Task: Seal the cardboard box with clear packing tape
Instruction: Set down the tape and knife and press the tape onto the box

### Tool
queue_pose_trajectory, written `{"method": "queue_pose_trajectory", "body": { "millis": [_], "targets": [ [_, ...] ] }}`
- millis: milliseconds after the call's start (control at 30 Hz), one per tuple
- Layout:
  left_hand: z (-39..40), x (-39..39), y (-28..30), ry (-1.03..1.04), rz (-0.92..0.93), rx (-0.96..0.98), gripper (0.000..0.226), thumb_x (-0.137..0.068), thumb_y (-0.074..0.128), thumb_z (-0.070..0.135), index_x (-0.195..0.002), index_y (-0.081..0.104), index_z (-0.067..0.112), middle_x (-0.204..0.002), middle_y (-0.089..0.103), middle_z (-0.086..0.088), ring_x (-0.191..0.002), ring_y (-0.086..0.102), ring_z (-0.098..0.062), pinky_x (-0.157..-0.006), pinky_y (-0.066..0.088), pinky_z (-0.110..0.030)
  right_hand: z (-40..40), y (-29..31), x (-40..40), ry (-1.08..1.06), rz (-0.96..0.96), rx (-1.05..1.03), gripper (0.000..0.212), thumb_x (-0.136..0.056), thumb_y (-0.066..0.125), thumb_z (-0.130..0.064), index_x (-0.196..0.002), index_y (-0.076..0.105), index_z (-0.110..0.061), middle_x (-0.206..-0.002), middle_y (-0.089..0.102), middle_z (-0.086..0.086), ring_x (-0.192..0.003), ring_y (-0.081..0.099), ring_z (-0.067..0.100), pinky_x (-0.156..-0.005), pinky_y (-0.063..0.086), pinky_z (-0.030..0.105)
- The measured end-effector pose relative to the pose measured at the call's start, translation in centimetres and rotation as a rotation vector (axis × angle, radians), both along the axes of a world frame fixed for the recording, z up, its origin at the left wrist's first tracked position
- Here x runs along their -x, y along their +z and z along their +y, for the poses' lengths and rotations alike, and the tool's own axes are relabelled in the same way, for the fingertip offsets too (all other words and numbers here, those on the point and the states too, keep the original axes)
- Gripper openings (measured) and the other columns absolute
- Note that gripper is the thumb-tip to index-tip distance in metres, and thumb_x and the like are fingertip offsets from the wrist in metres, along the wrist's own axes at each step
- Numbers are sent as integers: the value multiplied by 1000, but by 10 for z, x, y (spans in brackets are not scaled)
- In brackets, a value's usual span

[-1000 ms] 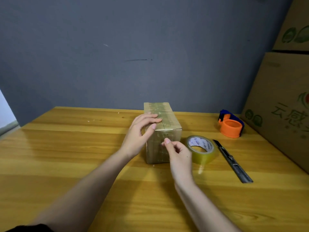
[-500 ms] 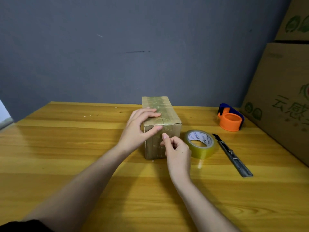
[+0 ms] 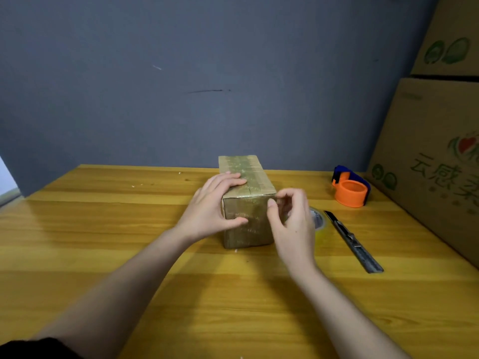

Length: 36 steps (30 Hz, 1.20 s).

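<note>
A small cardboard box (image 3: 247, 218), covered in shiny clear tape, stands lengthwise in the middle of the wooden table (image 3: 103, 242). My left hand (image 3: 212, 206) grips its near left corner, fingers on the top and thumb on the front face. My right hand (image 3: 291, 221) hovers at the box's near right edge, fingers curled and apart, thumb tip touching the edge, holding nothing I can make out. The roll of clear packing tape (image 3: 320, 221) lies flat just right of the box, mostly hidden behind my right hand.
A utility knife (image 3: 353, 240) lies to the right of the tape roll. An orange and blue tape dispenser (image 3: 350, 190) sits at the back right. Large printed cardboard cartons (image 3: 435, 156) stand along the table's right side. A grey wall backs the table.
My right hand has moved from the box's front face to its right edge and its fingers have spread. My left thumb slid down onto the front face.
</note>
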<state>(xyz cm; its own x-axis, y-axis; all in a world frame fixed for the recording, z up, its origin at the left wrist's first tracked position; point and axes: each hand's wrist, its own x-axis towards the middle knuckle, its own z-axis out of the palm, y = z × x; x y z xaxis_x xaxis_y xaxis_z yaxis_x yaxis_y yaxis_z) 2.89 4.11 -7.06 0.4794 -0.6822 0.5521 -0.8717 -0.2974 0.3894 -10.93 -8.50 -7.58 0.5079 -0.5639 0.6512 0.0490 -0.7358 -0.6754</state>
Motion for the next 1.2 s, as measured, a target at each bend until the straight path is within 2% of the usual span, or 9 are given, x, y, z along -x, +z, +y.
{"method": "queue_pose_trajectory", "body": {
  "millis": [100,167,300,600,700,833,933,1033,1200],
  "targets": [
    [0,4,4,-17,68,12,77,-60,64,65,-129,45,37,-145,40,15,-142,23,-3,-116,26,-42,-17,8,-12,85,123,227,46,-87,49,-47,-127,46,-23,-129,44,-4,-122,40,10,-100,33,26],
    [-2,10,8,-2,144,84,67,-65,56,67,-122,53,33,-141,46,13,-139,26,-2,-115,25,-32,-27,9,-22,196,252,275,52,-87,41,-56,-133,45,-30,-141,37,-10,-132,32,7,-108,28,29],
    [-14,20,8,101,162,199,56,-72,47,64,-111,60,26,-132,56,11,-133,33,0,-107,27,-22,-35,3,-35,355,184,98,42,-91,41,-50,-125,55,-30,-138,45,-13,-130,39,6,-110,35,37],
    [-24,17,-7,176,1,303,44,-76,56,55,-108,64,26,-126,62,12,-134,40,-6,-108,33,-22,-34,-13,-41,263,80,163,46,-92,37,-51,-126,52,-23,-136,50,-10,-127,43,6,-103,28,14],
    [-23,17,-7,180,-26,291,49,-74,59,56,-114,60,28,-129,59,13,-134,39,-4,-106,36,-22,-39,-17,-41,291,62,195,43,-93,42,-46,-126,51,-20,-139,49,-10,-129,42,6,-104,25,9],
    [-24,24,-14,204,92,333,72,-64,69,55,-127,42,31,-142,40,19,-134,38,-3,-102,38,-24,-45,-17,-37,317,98,243,43,-92,47,-41,-131,46,-22,-142,43,-13,-131,37,2,-105,20,5],
    [-25,22,-22,152,75,376,79,-62,71,54,-128,40,25,-135,34,30,-139,31,-1,-107,33,-19,-50,-16,-34,335,144,309,48,-91,49,-42,-135,40,-24,-144,37,-17,-133,32,2,-108,20,10],
    [-25,16,-26,95,59,387,80,-62,75,50,-128,40,20,-136,44,12,-141,29,-6,-113,27,-20,-57,-13,-32,342,223,368,55,-88,52,-45,-138,36,-29,-148,33,-18,-135,30,5,-109,23,23],
    [-22,9,-28,37,12,319,88,-59,80,49,-130,38,16,-138,43,3,-142,27,-11,-117,23,-24,-66,-7,-28,372,326,456,68,-82,57,-52,-141,27,-35,-152,24,-21,-139,24,4,-111,23,33]
  ]
}}
